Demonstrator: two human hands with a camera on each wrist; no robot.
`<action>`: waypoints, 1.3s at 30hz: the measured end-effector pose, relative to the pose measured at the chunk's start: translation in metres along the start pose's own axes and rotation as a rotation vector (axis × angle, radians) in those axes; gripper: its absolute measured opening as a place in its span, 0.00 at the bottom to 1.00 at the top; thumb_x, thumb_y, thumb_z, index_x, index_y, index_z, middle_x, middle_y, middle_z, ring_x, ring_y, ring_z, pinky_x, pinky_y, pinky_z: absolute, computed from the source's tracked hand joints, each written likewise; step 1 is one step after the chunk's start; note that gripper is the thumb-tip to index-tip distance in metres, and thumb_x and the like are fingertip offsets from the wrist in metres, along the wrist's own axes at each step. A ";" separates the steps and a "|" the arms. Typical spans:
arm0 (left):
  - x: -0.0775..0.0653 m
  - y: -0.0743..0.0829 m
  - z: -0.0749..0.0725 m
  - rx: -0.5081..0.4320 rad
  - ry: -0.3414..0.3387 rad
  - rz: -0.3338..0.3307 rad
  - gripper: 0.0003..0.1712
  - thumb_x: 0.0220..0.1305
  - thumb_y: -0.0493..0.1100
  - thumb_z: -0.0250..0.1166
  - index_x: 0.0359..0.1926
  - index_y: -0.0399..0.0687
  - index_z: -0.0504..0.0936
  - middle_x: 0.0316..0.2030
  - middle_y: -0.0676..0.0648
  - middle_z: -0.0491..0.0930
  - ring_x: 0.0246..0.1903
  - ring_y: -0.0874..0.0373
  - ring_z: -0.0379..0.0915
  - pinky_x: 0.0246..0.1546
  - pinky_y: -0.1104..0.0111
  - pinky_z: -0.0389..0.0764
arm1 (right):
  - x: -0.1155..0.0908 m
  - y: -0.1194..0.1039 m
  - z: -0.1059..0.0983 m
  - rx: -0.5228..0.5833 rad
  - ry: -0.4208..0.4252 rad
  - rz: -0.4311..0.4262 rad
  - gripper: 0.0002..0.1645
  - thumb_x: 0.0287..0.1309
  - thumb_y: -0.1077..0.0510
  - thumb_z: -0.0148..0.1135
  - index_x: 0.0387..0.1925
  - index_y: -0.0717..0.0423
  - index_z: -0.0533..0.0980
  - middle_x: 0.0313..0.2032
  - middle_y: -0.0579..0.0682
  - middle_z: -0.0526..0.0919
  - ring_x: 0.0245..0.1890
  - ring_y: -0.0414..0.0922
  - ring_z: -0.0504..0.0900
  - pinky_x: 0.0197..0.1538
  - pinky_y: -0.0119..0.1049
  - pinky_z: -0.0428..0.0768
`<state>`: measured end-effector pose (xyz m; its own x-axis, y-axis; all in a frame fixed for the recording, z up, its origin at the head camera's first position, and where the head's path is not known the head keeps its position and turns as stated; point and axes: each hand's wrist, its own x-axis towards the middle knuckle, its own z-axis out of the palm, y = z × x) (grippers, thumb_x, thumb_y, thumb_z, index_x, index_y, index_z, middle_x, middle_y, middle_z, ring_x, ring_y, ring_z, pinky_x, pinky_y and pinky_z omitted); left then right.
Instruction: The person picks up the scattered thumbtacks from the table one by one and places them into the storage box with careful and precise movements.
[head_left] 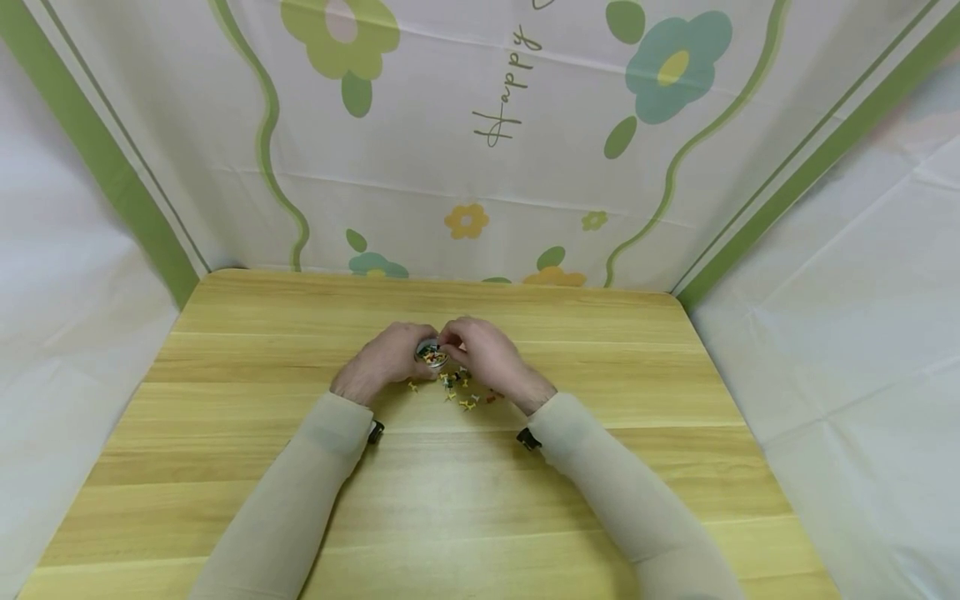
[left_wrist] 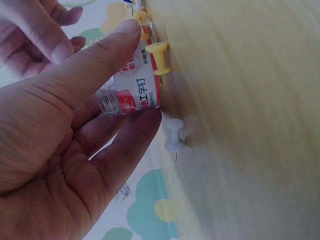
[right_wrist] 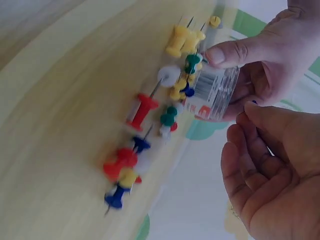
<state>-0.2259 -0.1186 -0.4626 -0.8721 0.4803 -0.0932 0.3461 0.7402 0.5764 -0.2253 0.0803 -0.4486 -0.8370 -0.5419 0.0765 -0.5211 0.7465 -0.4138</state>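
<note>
We see long, plain sleeves in pale cream, the left sleeve (head_left: pixel 277 517) smooth and close-fitting, the right sleeve (head_left: pixel 630 492) lightly creased toward the elbow. Near each cuff we notice a faint greyish shading in the cloth. A small black device (head_left: pixel 377 432) with a paler bit sits by the left cuff, and a blocky black piece (head_left: pixel 528 439) by the right. Both hands (head_left: pixel 386 358) are bare, with short fingernails.
</note>
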 end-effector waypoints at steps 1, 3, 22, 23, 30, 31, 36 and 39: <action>0.000 0.000 0.000 0.001 0.001 0.003 0.31 0.56 0.46 0.80 0.61 0.47 0.82 0.55 0.43 0.84 0.54 0.46 0.79 0.58 0.51 0.78 | 0.001 -0.001 0.001 0.017 0.003 0.000 0.08 0.68 0.56 0.68 0.46 0.51 0.85 0.42 0.41 0.85 0.42 0.36 0.81 0.46 0.32 0.82; -0.001 0.000 -0.001 0.010 0.004 0.012 0.29 0.57 0.46 0.79 0.58 0.47 0.82 0.54 0.42 0.84 0.53 0.46 0.79 0.57 0.51 0.78 | 0.004 -0.002 0.004 0.038 0.005 0.003 0.08 0.68 0.56 0.67 0.46 0.51 0.85 0.42 0.41 0.85 0.42 0.36 0.81 0.46 0.32 0.82; -0.001 0.001 -0.001 0.015 0.003 0.008 0.29 0.57 0.46 0.79 0.59 0.45 0.82 0.52 0.43 0.85 0.51 0.48 0.79 0.55 0.53 0.79 | 0.008 -0.002 -0.001 0.008 -0.005 0.062 0.07 0.67 0.54 0.68 0.44 0.50 0.85 0.41 0.41 0.85 0.39 0.37 0.81 0.43 0.32 0.82; -0.001 0.001 -0.001 0.012 0.003 0.007 0.30 0.57 0.46 0.79 0.59 0.45 0.82 0.52 0.43 0.85 0.51 0.48 0.79 0.55 0.52 0.78 | 0.006 -0.002 -0.003 -0.002 -0.010 0.066 0.07 0.67 0.54 0.69 0.44 0.50 0.85 0.40 0.41 0.85 0.39 0.37 0.81 0.42 0.32 0.82; -0.001 0.003 -0.001 0.033 0.008 -0.004 0.33 0.56 0.47 0.79 0.62 0.45 0.81 0.54 0.43 0.84 0.54 0.46 0.78 0.59 0.51 0.77 | -0.007 0.008 -0.020 -0.129 -0.067 0.079 0.06 0.67 0.55 0.68 0.44 0.47 0.85 0.40 0.41 0.84 0.39 0.37 0.81 0.43 0.32 0.82; -0.001 0.003 -0.002 0.032 0.008 -0.006 0.33 0.56 0.47 0.79 0.62 0.45 0.81 0.54 0.43 0.84 0.54 0.46 0.78 0.59 0.51 0.77 | -0.009 0.009 -0.022 -0.143 -0.076 0.076 0.06 0.67 0.55 0.68 0.45 0.47 0.85 0.41 0.41 0.84 0.39 0.37 0.81 0.43 0.33 0.82; -0.001 0.003 -0.001 0.032 0.014 0.001 0.34 0.56 0.47 0.80 0.62 0.44 0.81 0.53 0.42 0.84 0.53 0.46 0.78 0.58 0.52 0.77 | -0.017 0.016 -0.029 -0.209 -0.127 0.050 0.07 0.67 0.58 0.67 0.45 0.51 0.86 0.40 0.43 0.85 0.39 0.39 0.81 0.41 0.36 0.82; -0.001 0.002 -0.001 0.035 0.017 0.008 0.34 0.56 0.47 0.80 0.62 0.44 0.81 0.53 0.42 0.84 0.53 0.46 0.78 0.57 0.51 0.78 | -0.023 0.019 -0.031 -0.249 -0.155 0.036 0.07 0.67 0.59 0.66 0.44 0.51 0.86 0.40 0.44 0.86 0.39 0.40 0.82 0.39 0.37 0.83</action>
<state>-0.2245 -0.1185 -0.4608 -0.8750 0.4783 -0.0743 0.3648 0.7525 0.5484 -0.2214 0.1189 -0.4298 -0.8301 -0.5517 -0.0813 -0.5327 0.8275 -0.1773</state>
